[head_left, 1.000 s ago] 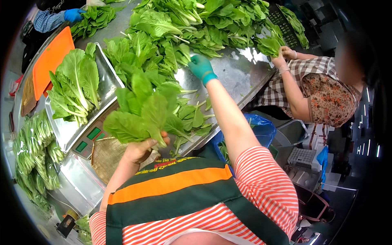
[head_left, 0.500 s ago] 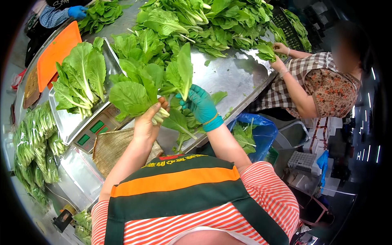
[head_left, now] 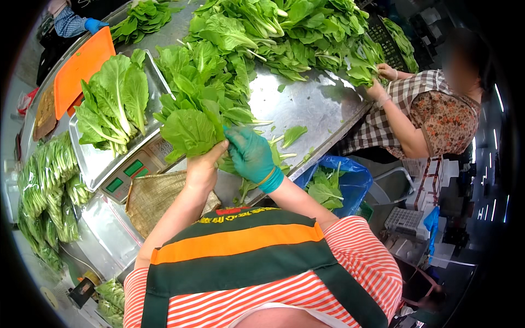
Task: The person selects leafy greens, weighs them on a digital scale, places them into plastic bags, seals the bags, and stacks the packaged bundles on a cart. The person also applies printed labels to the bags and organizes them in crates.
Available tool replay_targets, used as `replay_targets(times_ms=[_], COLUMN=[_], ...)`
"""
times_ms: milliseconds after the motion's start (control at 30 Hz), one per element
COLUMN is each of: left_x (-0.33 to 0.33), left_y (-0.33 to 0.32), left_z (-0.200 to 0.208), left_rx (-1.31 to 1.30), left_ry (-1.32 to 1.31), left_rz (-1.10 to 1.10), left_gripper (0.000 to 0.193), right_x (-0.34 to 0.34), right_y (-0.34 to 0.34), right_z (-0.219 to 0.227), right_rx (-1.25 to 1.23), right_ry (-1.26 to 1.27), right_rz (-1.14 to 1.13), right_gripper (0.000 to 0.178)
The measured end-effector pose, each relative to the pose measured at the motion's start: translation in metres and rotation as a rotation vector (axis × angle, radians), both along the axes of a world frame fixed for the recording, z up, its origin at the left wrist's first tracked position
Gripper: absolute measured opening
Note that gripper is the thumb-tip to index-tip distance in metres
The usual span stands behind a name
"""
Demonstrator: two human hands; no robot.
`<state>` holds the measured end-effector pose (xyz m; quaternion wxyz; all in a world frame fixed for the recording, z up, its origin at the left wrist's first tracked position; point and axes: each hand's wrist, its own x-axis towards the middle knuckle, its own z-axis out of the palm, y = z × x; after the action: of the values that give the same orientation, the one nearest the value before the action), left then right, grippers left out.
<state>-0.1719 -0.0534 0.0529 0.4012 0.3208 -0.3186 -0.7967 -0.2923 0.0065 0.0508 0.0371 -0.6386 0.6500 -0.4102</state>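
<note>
My bare left hand (head_left: 202, 165) is closed around the lower stems of a bunch of leafy greens (head_left: 188, 131), held upright over the table edge. My right hand (head_left: 251, 154), in a teal glove with a band at the wrist, is closed at the right side of this bunch, its fingertips against the leaves and partly hidden. Loose leaves (head_left: 294, 135) lie beside the gloved hand on the metal table (head_left: 306, 104). To the left, more leafy greens (head_left: 114, 104) rest on the tray of a scale (head_left: 131, 168).
A large heap of greens (head_left: 284, 33) covers the far table. An orange board (head_left: 82, 71) and bagged greens (head_left: 49, 186) are at left. A blue-lined bin (head_left: 353, 183) stands below the right edge. At right a co-worker (head_left: 421, 115) handles greens; another person's blue-gloved hand (head_left: 95, 25) shows far left.
My right hand has brought the leaf it pinched leftward to the bunch in my left hand. The bunch now looks more gathered. The co-worker's hands have shifted slightly at the heap.
</note>
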Motion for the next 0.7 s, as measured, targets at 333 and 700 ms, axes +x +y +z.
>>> replay_targets(times_ms=[333, 700], left_x=[0.01, 0.019], left_y=[-0.005, -0.018], left_z=[-0.01, 0.002], left_rx=[0.197, 0.245], left_ry=[0.012, 0.099], left_rz=[-0.086, -0.051], left_gripper=[0.031, 0.026], right_x=[0.001, -0.098], right_y=[0.004, -0.046], right_z=[0.006, -0.022], right_rx=[0.282, 0.538], right_ry=[-0.773, -0.326], right_rz=[0.207, -0.221], right_gripper=[0.056, 0.026])
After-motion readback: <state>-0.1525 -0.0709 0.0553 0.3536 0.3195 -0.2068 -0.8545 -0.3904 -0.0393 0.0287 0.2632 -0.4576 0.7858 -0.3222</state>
